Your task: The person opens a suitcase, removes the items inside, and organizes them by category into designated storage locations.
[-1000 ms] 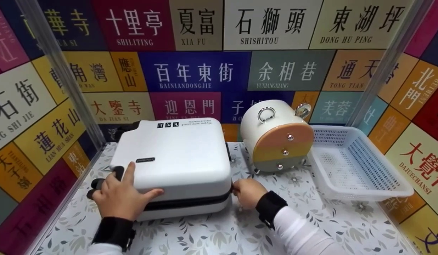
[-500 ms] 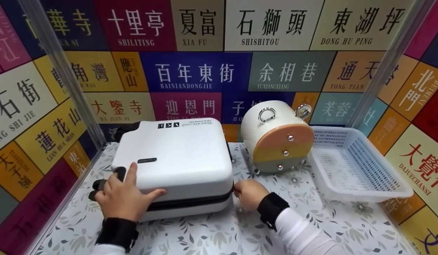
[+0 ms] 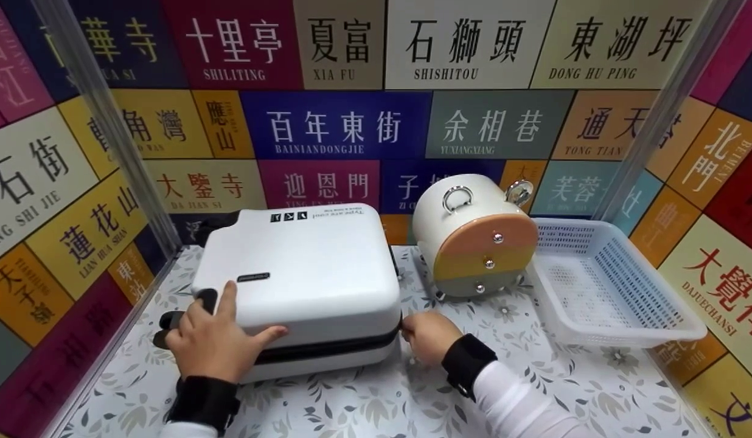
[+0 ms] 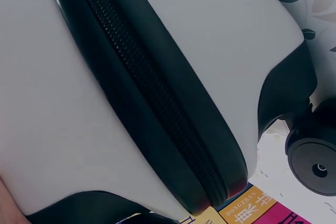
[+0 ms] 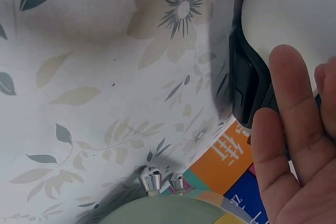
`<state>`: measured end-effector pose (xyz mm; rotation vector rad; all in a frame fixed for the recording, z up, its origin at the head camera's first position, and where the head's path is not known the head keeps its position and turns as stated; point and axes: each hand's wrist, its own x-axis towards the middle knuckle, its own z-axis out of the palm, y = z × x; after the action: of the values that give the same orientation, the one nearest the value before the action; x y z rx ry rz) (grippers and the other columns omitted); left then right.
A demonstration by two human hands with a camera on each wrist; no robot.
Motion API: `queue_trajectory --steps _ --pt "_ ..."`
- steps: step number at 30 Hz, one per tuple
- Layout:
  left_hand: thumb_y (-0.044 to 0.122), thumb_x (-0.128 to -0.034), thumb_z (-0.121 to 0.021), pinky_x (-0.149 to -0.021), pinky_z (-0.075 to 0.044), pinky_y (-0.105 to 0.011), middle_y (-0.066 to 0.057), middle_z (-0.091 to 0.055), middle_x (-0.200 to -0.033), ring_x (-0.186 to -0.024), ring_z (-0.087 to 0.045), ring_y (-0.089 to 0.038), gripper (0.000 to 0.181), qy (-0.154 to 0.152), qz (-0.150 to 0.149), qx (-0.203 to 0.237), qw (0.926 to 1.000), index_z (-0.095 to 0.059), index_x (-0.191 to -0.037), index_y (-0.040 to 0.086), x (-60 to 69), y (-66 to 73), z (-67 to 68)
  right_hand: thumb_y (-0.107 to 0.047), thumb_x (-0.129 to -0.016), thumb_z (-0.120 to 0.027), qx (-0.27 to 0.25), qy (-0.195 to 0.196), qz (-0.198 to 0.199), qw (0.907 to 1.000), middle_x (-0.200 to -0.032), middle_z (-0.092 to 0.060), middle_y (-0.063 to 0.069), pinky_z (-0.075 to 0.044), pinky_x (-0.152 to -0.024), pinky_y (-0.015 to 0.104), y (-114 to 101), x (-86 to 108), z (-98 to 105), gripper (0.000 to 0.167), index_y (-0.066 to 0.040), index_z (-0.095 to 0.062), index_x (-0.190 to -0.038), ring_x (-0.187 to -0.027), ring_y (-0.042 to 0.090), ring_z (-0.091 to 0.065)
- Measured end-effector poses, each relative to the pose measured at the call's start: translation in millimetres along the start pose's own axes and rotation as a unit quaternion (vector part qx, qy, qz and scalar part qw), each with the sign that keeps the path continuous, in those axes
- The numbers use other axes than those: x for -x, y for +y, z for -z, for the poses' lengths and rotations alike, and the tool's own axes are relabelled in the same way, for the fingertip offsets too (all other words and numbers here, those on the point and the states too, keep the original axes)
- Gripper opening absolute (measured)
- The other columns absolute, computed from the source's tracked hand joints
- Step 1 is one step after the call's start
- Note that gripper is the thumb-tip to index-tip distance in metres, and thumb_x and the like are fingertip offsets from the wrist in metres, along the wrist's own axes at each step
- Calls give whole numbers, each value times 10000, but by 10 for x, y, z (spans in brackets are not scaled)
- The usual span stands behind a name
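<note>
A white hard-shell suitcase (image 3: 309,261) lies flat on the table, its black zipper band (image 3: 327,348) facing the person. My left hand (image 3: 215,344) rests on its near left corner by the black wheels (image 3: 169,319), fingers and thumb spread. The left wrist view shows the zipper teeth (image 4: 152,93) running between the two shells, and a wheel (image 4: 317,166). At the suitcase's near right corner, my right hand (image 3: 434,337) is curled and pinches at the zipper's end; its fingers hide the pull. In the right wrist view some fingers (image 5: 299,98) lie beside the shell.
Behind the right hand stands a round white drawer box (image 3: 485,243) with a striped front, small knobs and metal rings. A white perforated basket (image 3: 616,286) is at the right. Printed panels (image 3: 333,121) wall the table (image 3: 327,413) at the back and sides.
The suitcase and left hand have shifted very slightly to the right in the head view. Both hands keep the same places on the suitcase.
</note>
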<state>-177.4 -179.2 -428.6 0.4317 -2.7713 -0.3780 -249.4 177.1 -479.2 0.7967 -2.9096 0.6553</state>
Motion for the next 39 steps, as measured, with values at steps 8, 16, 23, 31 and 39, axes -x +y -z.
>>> queue_trajectory --steps 8,16,23,31,39 --pt "1002 -587 -646 -1023 -378 -770 -466 -404 -1492 -1305 -473 -599 1370 2 -33 -16 10000 -294 -1669 239 12 5 -7 -41 -934 -647 -88 -3 38 10000 -645 -514 -61 -508 -646 386 -6 31 5 312 -160 -531 -669 -652 180 -556" --pt "986 -604 -658 -1004 -392 -754 -471 -412 -1476 -1279 -489 -601 1354 77 -35 -21 10000 -297 -1668 231 43 34 -14 -46 -936 -646 -193 128 -74 9997 -644 -535 -54 -518 -645 404 -10 58 -9 310 -156 -532 -669 -651 188 -574" --pt "1003 -610 -627 -984 -406 -742 -476 -408 -1471 -1257 -499 -603 1362 114 -27 -73 9999 -282 -1674 226 84 63 -21 -68 -954 -659 -197 246 -286 9991 -698 -650 46 -565 -709 508 -40 85 -30 282 -126 -571 -692 -725 312 -681" --pt "1023 -610 -593 -989 -406 -744 -489 -391 -1476 -1257 -497 -610 1378 19 33 -200 9998 -258 -1680 220 105 92 -20 -99 -969 -655 -112 324 -626 9974 -765 -720 109 -576 -730 521 -100 106 -42 259 -122 -619 -713 -790 371 -724" --pt "1011 -618 -605 -989 -404 -745 -494 -399 -1468 -1246 -504 -623 1364 112 23 -218 9997 -277 -1674 211 130 123 -29 -76 -927 -652 64 426 -720 9965 -773 -735 114 -569 -696 517 -180 131 -38 247 -125 -609 -688 -785 378 -729"
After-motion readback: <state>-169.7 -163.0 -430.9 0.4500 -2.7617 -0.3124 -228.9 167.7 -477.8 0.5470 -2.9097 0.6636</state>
